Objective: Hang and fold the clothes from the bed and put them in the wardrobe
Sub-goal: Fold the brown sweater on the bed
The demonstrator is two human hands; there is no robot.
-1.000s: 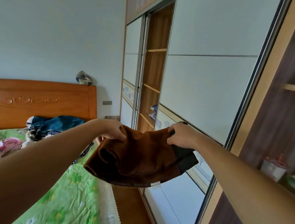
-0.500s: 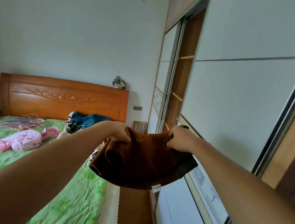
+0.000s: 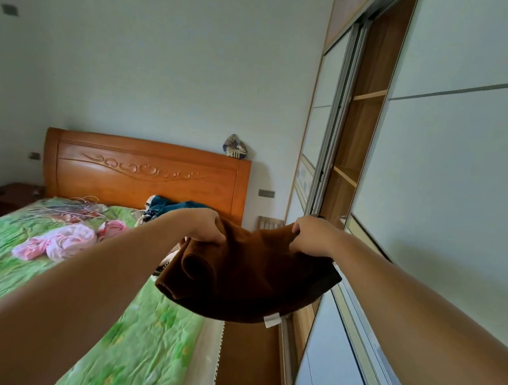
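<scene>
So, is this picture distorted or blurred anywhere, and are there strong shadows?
Head view: wide-angle distortion tilts and bends the white sliding door and swells the right forearm toward the lower corner; the brown garment, gripped by the left hand and right hand, is fairly sharp; light is soft and even, no glare, only a faint arm shadow on that door.

Soft, even daylight is filling the room, and its source is lying outside the frame. The pale wall (image 3: 165, 64) in the upper left is reading a cool grey-green. The right forearm (image 3: 420, 296) is casting a faint, soft-edged shadow on the white wardrobe door (image 3: 459, 193) at the right. The brown garment (image 3: 249, 277) in the centre is going nearly black in its folds. The wide lens is bending the wardrobe's straight lines towards the right edge and stretching the left forearm (image 3: 87, 285) at the lower left. Fine detail is smearing slightly on the green bedspread (image 3: 143, 344) at the bottom.
</scene>
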